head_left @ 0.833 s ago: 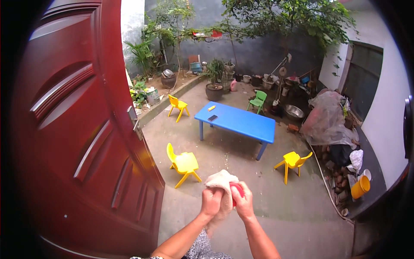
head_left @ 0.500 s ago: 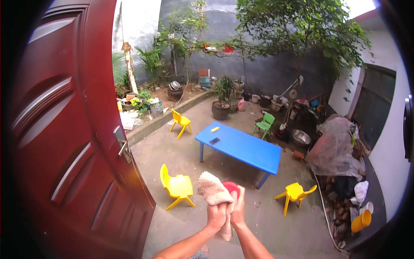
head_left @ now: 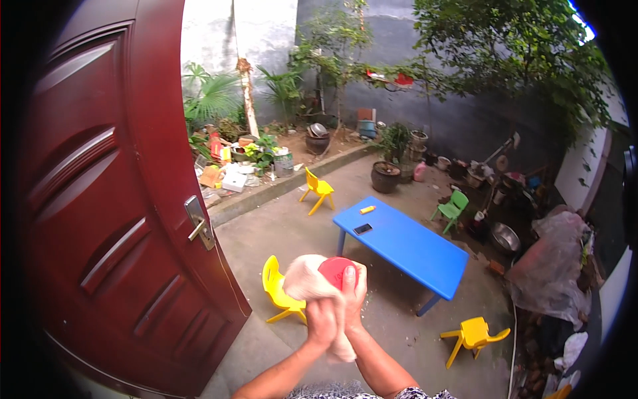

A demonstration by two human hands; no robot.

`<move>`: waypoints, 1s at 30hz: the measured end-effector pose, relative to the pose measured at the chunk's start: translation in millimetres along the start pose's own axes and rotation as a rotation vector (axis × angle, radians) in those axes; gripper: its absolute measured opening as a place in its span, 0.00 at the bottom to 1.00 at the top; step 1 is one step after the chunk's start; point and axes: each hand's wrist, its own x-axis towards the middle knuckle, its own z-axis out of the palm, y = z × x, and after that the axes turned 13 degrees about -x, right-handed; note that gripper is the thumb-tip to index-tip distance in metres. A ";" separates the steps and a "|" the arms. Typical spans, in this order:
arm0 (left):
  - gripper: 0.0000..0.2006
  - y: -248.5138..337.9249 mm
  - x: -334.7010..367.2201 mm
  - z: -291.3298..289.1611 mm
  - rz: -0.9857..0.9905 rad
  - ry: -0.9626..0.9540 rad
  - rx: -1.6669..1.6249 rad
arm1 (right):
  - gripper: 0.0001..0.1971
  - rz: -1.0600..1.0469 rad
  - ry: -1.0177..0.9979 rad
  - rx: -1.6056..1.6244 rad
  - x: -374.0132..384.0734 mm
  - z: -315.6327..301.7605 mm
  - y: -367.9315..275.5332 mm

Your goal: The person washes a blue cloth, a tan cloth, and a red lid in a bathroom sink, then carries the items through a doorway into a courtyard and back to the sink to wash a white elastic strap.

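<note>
Honestly, only the one head view to go on. Left hand [head_left: 323,320] wrapped tight round a whitish cloth [head_left: 307,282], bunched up top with a tail hanging down past the wrist. Right hand [head_left: 353,296] pressed flat against a red round object [head_left: 335,270], fingers up along its side, gripping it against the cloth. Both held up mid-air in the doorway, just beside the open dark-red door [head_left: 119,199] with its metal lever handle [head_left: 197,226]. Can't tell what the red thing is exactly: ball, lid, small cup, too covered.

Risk-wise: looks like a fairly loose two-handed pinch, so probably easy for the red thing to squirt out sideways if the cloth slides, then down onto the concrete yard floor [head_left: 292,226] and rolling off under the blue table [head_left: 399,243] or the near yellow kiddie chair [head_left: 279,292]. Could also snag the dangling cloth tail on the door edge.

Containers: dark round plant pot [head_left: 387,177] with a bushy plant past the table; black bowl-shaped pot [head_left: 318,142] on the raised bed, contents not clear; metal basin [head_left: 505,237] on the right, seems empty but hard to say; blue bucket [head_left: 365,126] at the back wall, inside hidden. Phone [head_left: 363,229] and a small yellow item [head_left: 367,209] lying on the tabletop.
</note>
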 end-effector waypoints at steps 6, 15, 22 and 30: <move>0.06 -4.5 30.1 -28.1 -0.163 0.077 -0.256 | 0.15 0.122 -0.741 0.144 17.6 -26.0 10.5; 0.13 -8.9 14.8 -19.0 -0.041 0.263 0.189 | 0.11 0.091 -0.381 0.216 -0.3 4.9 11.7; 0.10 -2.6 -11.1 -59.2 -0.140 0.335 0.177 | 0.15 0.029 -0.688 0.213 -32.1 37.2 35.1; 0.14 38.1 -43.4 -134.1 -0.233 0.670 0.380 | 0.13 0.232 -1.396 0.344 -68.4 63.6 8.7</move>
